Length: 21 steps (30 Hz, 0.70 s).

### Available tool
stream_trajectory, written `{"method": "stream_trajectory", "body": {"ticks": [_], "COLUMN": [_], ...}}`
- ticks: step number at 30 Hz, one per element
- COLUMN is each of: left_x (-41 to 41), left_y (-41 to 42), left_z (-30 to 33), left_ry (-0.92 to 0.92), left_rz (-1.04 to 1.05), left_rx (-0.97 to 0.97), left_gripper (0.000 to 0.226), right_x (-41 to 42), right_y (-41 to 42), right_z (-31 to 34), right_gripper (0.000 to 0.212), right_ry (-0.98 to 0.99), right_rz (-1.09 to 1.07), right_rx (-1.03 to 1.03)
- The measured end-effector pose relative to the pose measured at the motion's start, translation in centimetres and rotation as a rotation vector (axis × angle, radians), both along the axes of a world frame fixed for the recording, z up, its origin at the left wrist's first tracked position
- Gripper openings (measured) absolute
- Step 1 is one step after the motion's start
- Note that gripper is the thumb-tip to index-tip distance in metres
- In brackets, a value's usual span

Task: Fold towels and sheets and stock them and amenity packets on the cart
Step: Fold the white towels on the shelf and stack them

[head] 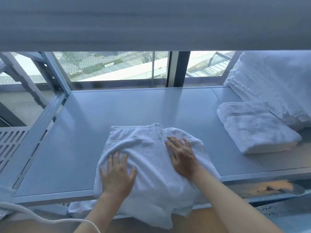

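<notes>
While both flat hands, left hand (117,172) and right hand (182,157), press it, a rumpled white towel (151,167) overhangs the near shelf (117,111) edge | folded towel (255,126) right | window (117,68) beyond.

Bare shelf (134,106) lies open ahead of me and to my left, as far as the post (57,71). On my right a folded towel (255,126) and a linen stack (276,84) block the way. The upper shelf (151,22) hangs low overhead.
</notes>
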<state>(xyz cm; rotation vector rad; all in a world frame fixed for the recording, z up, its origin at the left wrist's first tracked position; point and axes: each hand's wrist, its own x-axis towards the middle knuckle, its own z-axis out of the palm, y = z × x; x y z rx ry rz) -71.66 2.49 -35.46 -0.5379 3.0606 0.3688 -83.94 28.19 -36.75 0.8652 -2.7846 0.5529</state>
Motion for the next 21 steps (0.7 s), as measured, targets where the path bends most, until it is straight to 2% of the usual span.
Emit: {"method": "stream_trajectory", "body": {"ticks": [2, 5, 8, 13, 17, 19, 21], "left_x": [-0.8, -1.7, -2.0, -2.5, -2.9, -3.1, -3.2], "left_y": [1.0, 2.9, 3.0, 2.5, 2.5, 2.6, 2.7], "left_z": [0.5, -0.4, -1.3, -1.9, -1.7, -1.8, -1.9], "left_ry": [0.075, 0.036, 0.042, 0.058, 0.052, 0.054, 0.053], "left_rz": [-0.060, -0.290, -0.297, -0.309, -0.305, -0.300, -0.297], "left_rx": [0.023, 0.000, -0.014, -0.002, -0.008, -0.003, 0.006], "left_gripper": [0.062, 0.069, 0.074, 0.075, 0.075, 0.074, 0.074], "right_x": [0.2, -0.4, -1.1, -1.5, -1.2, -0.1, 1.9], "right_y": [0.0, 0.1, 0.6, 1.1, 0.8, 0.4, -0.2], "right_z": [0.1, 0.2, 0.1, 0.5, 1.9, 2.4, 2.0], "right_gripper": [0.055, 0.051, 0.040, 0.006, 0.009, 0.011, 0.008], "right_ry": [0.058, 0.014, 0.030, 0.071, 0.098, 0.240, 0.363], "right_rz": [-0.042, -0.382, -0.619, -0.611, -0.562, -0.497, -0.319], "right_rx": [0.003, -0.064, -0.110, -0.127, -0.155, -0.164, -0.160]}}
